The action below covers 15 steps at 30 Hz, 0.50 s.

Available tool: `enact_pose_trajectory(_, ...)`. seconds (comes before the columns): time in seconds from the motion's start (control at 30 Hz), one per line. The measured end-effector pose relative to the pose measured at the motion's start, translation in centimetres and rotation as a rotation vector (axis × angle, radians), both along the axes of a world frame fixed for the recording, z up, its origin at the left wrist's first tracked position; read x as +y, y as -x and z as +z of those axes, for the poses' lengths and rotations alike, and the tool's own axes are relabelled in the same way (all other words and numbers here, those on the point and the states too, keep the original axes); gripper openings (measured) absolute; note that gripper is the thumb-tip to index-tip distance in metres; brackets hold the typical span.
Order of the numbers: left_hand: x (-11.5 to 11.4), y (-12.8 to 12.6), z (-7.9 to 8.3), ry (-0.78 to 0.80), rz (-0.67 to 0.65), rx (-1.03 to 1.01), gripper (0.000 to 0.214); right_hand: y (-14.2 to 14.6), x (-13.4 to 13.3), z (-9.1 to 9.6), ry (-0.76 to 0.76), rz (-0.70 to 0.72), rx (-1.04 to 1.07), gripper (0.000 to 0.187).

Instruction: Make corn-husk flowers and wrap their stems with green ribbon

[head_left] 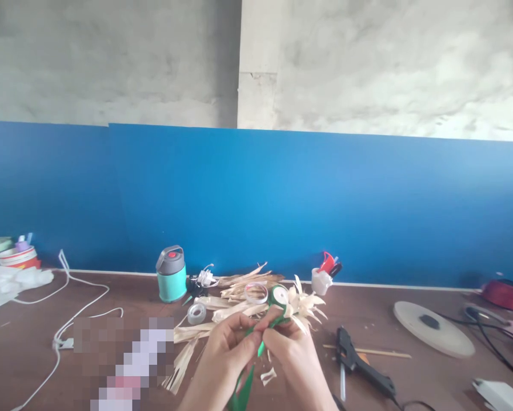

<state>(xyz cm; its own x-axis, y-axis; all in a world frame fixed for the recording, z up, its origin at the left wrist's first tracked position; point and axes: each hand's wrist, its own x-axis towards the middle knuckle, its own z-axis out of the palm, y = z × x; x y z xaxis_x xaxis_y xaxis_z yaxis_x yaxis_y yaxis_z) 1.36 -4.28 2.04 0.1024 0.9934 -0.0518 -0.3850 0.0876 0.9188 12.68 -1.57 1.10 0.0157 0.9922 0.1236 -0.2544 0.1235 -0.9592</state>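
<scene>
My left hand (pixel 231 349) is closed in a pinch on a green strip of tape (pixel 244 389), whose loose end hangs down below the fingers. Right beside it, my right hand (pixel 294 355) also pinches the green strip, thumb and fingers close to those of the left. A pale flower of dried husk (pixel 304 305) shows just past my right hand; whether that hand also grips its stem is hidden. Behind the fingertips lies a roll of green tape (pixel 279 295) with a white core. Dried husks (pixel 235 308) are spread beyond my left hand.
A black glue gun (pixel 361 365) and a thin wooden stick (pixel 383 353) lie to the right, before a round whitish disc (pixel 432 329). At the back stand a turquoise flask (pixel 172 283) and a white cup (pixel 320 282) of tools. A white cable (pixel 63 325) runs along the left.
</scene>
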Motion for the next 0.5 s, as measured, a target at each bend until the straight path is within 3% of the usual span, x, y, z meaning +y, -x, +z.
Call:
enact_pose_trajectory(0.27,-0.2,0.0,0.8,0.072,0.04,-0.094,0.032,0.7,-0.6,0.3,-0.068,-0.031,0.026,0.022)
enact_pose_trajectory(0.4,0.0,0.5,1.4,0.054,0.001,-0.209,0.031,0.5,-0.5,-0.1,-0.032,0.139,0.187,0.009)
enact_pose_trajectory(0.5,0.0,0.8,1.8,0.063,-0.052,-0.256,0.032,0.0,-0.5,0.0,0.062,0.242,0.262,0.023)
